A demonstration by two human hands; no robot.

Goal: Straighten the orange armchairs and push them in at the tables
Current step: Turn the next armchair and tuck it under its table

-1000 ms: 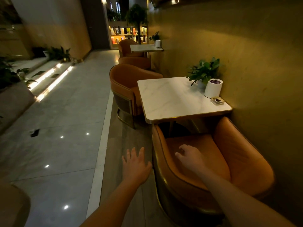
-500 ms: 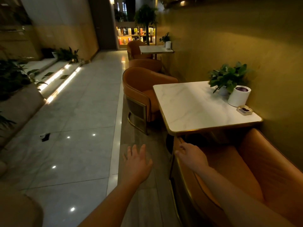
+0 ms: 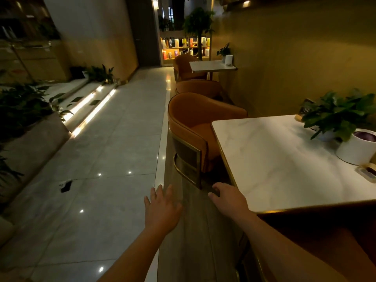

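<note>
Two empty hands: left hand (image 3: 161, 208) spread, right hand (image 3: 228, 199) loosely open beside table (image 3: 284, 159).

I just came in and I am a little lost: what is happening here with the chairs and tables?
A person is walking along a row of marble tables with orange armchairs. Both hands are empty: the left hand is open over the floor, the right hand reaches past the near table corner. The next armchair already sits at that table's far side, untouched.
</note>
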